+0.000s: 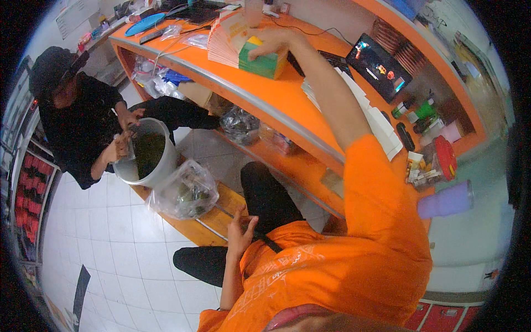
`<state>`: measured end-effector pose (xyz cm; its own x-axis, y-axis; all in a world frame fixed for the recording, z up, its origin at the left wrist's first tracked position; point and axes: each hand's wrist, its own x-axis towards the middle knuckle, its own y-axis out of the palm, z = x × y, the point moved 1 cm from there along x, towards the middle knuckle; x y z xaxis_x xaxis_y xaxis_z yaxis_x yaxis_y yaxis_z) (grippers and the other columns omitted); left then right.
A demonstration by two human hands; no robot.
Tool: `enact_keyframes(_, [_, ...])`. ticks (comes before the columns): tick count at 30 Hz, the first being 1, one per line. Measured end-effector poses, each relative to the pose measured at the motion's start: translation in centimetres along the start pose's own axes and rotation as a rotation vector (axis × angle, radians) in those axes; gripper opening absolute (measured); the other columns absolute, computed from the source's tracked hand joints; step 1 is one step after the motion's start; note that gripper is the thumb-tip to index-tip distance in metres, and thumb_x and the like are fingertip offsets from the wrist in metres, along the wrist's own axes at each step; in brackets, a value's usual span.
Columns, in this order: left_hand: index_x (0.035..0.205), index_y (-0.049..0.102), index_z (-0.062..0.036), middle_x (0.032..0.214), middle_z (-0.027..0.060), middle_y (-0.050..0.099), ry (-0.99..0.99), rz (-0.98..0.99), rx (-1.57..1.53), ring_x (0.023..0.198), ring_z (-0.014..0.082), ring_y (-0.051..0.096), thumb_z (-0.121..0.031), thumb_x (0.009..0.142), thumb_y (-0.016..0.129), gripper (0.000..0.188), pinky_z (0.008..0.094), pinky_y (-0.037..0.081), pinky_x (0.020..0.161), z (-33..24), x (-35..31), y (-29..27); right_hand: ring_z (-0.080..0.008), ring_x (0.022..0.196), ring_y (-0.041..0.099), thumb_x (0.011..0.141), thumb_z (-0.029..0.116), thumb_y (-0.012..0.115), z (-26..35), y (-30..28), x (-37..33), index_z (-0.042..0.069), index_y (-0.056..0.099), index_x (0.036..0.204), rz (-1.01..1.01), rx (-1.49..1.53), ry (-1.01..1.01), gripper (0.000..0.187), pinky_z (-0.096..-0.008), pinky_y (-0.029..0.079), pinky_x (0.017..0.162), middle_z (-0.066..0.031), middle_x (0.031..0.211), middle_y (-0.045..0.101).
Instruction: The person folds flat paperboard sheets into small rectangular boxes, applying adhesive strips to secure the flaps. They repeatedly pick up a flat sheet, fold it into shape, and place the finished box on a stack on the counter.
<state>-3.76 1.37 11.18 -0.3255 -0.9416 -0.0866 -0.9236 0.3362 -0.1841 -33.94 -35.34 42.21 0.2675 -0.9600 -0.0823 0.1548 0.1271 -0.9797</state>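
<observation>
My right hand [274, 41] reaches across the orange counter [276, 99], its fingers closed over a green and yellow packet stack [260, 61]. Right against that stack stands a fanned row of orange and white packets [227, 39]. Low in front of my body is my left hand [240, 235], thumb and finger apart, with nothing visible in it. Beyond it a clear plastic bag [188, 191] with something green inside rests on the wooden bench [213, 229].
At the left a person in black [72, 110] holds a small clear pouch over a white bucket [171, 157] of dark green material. A tablet [379, 66], white paper stacks [381, 130], a red-lidded jar [442, 157] and a purple tumbler [448, 200] stand along the counter's right.
</observation>
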Motion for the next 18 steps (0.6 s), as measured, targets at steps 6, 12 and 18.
enact_keyframes(6, [0.135, 0.047, 0.0049, 0.089, 0.0149, 0.072, -0.131, 0.085, -0.008, 0.084, 0.0205, 0.07, -0.02, 0.092, 0.069, 0.054, 0.032, 0.053, 0.077, 5.3, 0.6, 1.9, -0.0372, 0.119, 0.057, 0.059, 0.07, 0.073, -2.5, 3.4, 1.9, 0.012, 0.034, 0.147, -0.048, -0.06, 0.125, 0.112, -0.0462, 0.046, 0.099, -0.0249, 0.13, 0.056])
enact_keyframes(12, [0.132, 0.05, 0.0024, 0.085, 0.0098, 0.07, -0.084, 0.01, -0.139, 0.074, 0.013, 0.064, -0.02, 0.094, 0.067, 0.048, 0.0283, 0.049, 0.064, 11.8, 1.0, 1.3, -0.0397, 0.126, 0.052, 0.064, 0.072, 0.067, 1.6, 3.3, 0.8, -0.001, 0.033, 0.146, -0.31, -0.133, 0.197, 0.115, -0.0523, 0.043, 0.103, -0.0274, 0.139, 0.049])
enact_keyframes(18, [0.131, 0.049, 0.0029, 0.092, 0.0104, 0.07, -0.164, 0.024, -0.098, 0.075, 0.0127, 0.064, -0.017, 0.096, 0.064, 0.043, 0.0247, 0.049, 0.064, 12.6, -0.2, -1.8, -0.0405, 0.126, 0.05, 0.078, 0.061, 0.061, 3.7, 2.9, -2.4, 0.0, 0.037, 0.144, -0.469, -0.366, 0.105, 0.093, -0.0563, 0.042, 0.101, -0.0278, 0.135, 0.052])
